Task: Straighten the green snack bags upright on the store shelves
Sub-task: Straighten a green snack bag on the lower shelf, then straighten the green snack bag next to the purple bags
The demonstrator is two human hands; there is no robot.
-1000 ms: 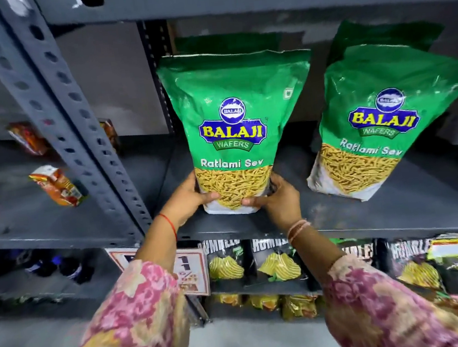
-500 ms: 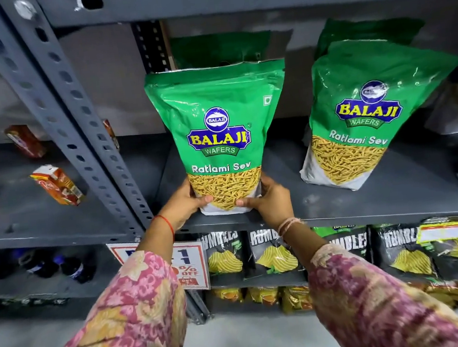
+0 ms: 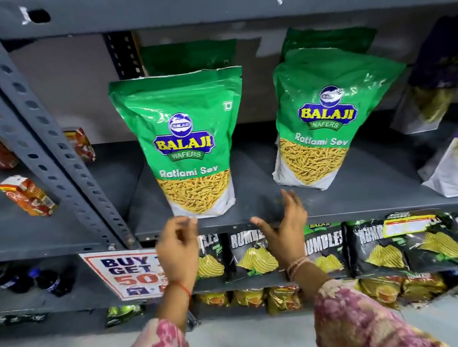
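Note:
Two green Balaji snack bags stand on the grey shelf. The left green bag stands upright near the front edge, with another green bag behind it. The right green bag leans slightly to the left, and a further green bag shows behind it. My left hand hovers just below the left bag's base, fingers loosely curled, holding nothing. My right hand is open in front of the shelf edge between the two bags, fingers spread and blurred.
A slotted steel upright divides the shelves at left, beside small orange packets. Purple-topped bags stand at right. Black chip bags fill the shelf below, next to a promotional sign.
Both hands have let go of the left green bag's base and drawn back toward the shelf edge. The bag now stands on its own. The view has shifted upward.

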